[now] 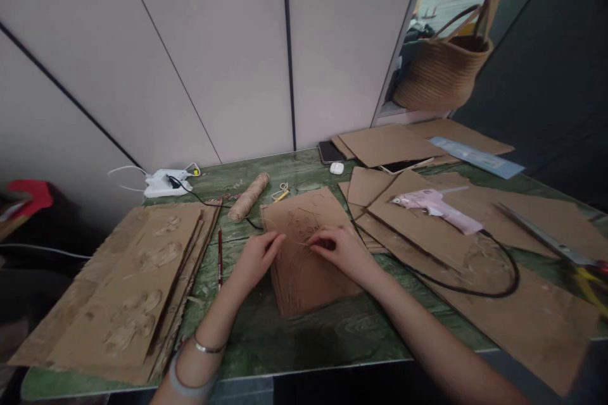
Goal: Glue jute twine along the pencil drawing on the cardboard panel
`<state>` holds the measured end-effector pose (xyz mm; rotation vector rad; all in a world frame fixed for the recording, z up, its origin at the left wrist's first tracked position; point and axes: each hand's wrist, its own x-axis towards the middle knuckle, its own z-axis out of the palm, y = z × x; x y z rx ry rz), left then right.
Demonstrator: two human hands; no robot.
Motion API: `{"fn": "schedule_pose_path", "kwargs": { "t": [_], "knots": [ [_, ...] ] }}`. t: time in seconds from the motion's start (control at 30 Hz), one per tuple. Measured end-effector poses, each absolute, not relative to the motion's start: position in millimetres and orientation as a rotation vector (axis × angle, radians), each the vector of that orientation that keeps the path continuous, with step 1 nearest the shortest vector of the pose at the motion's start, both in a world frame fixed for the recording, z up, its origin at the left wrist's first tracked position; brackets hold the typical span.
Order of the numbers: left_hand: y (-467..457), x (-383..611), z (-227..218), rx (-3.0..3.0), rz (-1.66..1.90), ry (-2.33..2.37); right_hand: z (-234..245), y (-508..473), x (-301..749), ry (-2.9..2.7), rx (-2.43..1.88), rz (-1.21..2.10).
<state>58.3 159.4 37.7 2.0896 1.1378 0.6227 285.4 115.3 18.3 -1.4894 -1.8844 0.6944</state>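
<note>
Left hand [260, 257] and right hand [344, 250], both were bare! A slim, silver-toned bangle [208, 348] circled the left forearm [216, 319], and nearer the elbow sat a thicker, pale grey band [183, 390].

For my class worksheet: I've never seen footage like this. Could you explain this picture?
There is no machine: these are a person's bare left hand and right hand, seen from a camera worn on the head, looking forward and down. The right hand pinches a thin strand above a cardboard panel; whether the left hand also holds it is unclear. Around them on the green table lie a roll of twine, a pencil and, on cardboard pieces to the right, a pink glue gun.
</note>
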Motion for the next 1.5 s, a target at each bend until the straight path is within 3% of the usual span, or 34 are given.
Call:
{"fn": "schedule_pose_path", "kwargs": {
  "t": [0.47, 0.77, 1.2, 1.5],
  "knots": [
    [151, 63, 38, 2.633, 0.379, 0.631, 26, 109, 281, -1.996, -1.682, 0.591],
    [148, 67, 35, 2.642, 0.403, 0.669, 16, 110, 272, -1.998, -1.676, 0.452],
    [151, 65, 31, 2.500, 0.536, 0.710, 18, 119, 298, -1.852, -1.619, 0.695],
    [148, 71, 29, 2.684, 0.411, 0.753, 20, 117, 296, -1.908, -1.727, 0.554]
  ]
}}
